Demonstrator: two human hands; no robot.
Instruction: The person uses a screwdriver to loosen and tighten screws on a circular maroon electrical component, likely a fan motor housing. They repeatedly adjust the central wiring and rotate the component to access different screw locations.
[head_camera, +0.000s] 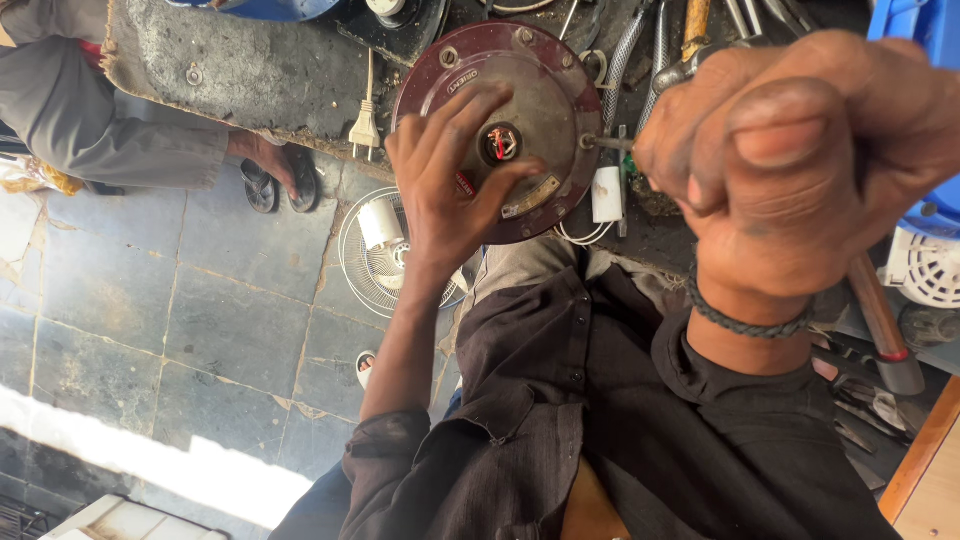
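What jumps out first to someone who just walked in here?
The right hand, huge and close at upper right, is clenched around a screwdriver touching a round maroon motor. The left hand lies spread on the motor's face at top centre. Below it, a white fan rests on the floor.

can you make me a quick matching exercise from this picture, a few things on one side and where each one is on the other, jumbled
Things
1. left hand
2. right hand
3. white plug
4. wire fan guard

Places
A. on the tiled floor below the bench edge
B. lying on the worn bench top, left of the round motor
C. spread flat on the round maroon motor
D. closed in a fist round a tool whose metal tip meets the motor's right rim

Pairs: 1-C, 2-D, 3-B, 4-A
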